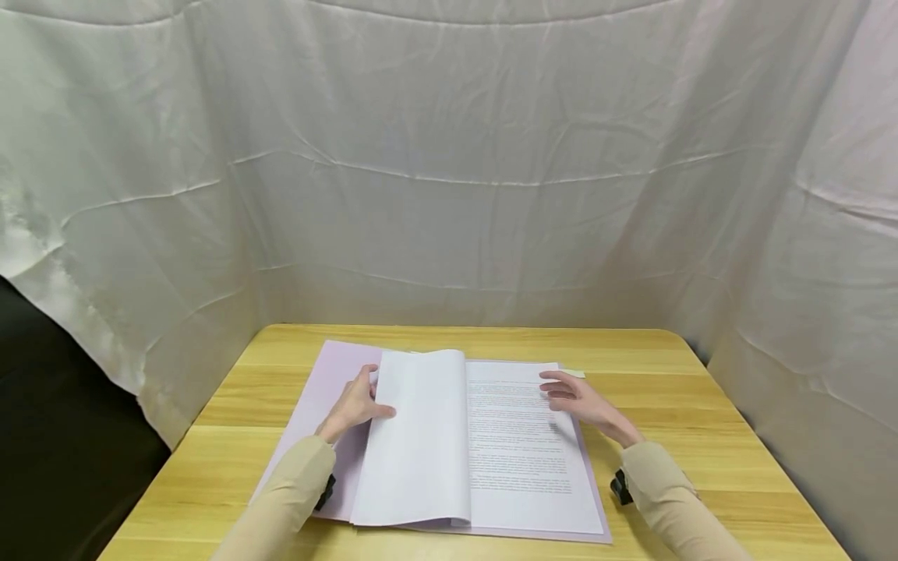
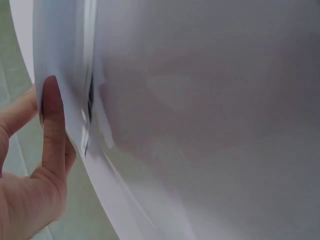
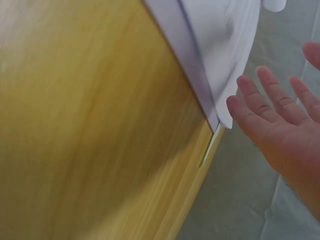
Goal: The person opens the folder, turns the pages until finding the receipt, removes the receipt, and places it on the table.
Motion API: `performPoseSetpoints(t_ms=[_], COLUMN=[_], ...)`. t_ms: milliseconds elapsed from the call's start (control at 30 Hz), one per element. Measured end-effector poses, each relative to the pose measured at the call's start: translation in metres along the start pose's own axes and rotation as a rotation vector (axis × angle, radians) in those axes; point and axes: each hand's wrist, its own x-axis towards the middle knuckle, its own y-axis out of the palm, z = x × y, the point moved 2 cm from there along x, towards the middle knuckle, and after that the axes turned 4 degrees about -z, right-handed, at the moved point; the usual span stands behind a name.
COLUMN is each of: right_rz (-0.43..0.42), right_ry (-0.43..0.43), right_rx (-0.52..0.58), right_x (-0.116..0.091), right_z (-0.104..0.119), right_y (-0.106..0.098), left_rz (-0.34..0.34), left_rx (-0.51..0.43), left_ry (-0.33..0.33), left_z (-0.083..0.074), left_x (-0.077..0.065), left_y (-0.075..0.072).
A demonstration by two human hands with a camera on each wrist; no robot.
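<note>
A pale lilac folder point(image 1: 309, 425) lies spread on the table with white paper inside. On its left half a turned sheet point(image 1: 417, 448) shows its blank side and bulges near the middle fold. Lines of print fill the right-hand page point(image 1: 519, 444). My left hand point(image 1: 353, 407) pinches the left edge of the turned paper, thumb on top and fingers beyond the edge; the left wrist view shows this hand point(image 2: 42, 170) at the paper's edge. Over the upper right of the printed page, my right hand point(image 1: 581, 401) holds nothing, its fingers point(image 3: 275, 92) apart and loosely extended.
The wooden table point(image 1: 673, 421) extends around the folder on all sides. A thin pale strip point(image 1: 574, 373) sticks out at the printed page's upper right corner. Grey-white cloth point(image 1: 449, 171) hangs behind and at both sides, with a black area point(image 1: 56, 436) at far left.
</note>
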Motion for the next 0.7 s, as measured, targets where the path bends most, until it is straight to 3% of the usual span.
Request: performPoseSetpoints(t_ms=[233,500,700], right_rz=[-0.021,-0.004,0.023], right_ry=[0.0,0.042,0.026], right_rx=[-0.068,-0.107,-0.18], right_x=[0.003,0.004,0.005], right_z=[-0.007,-0.009,-0.009], right_y=[-0.002,-0.002,-0.001], left_rz=[-0.018,-0.03,-0.052], left_rx=[0.055,0.096,0.169], left_ry=[-0.006,-0.008,-0.033], left_z=[0.008,0.014,0.017], left_x=[0.002,0.005,0.007], left_y=[0.001,0.003,0.007])
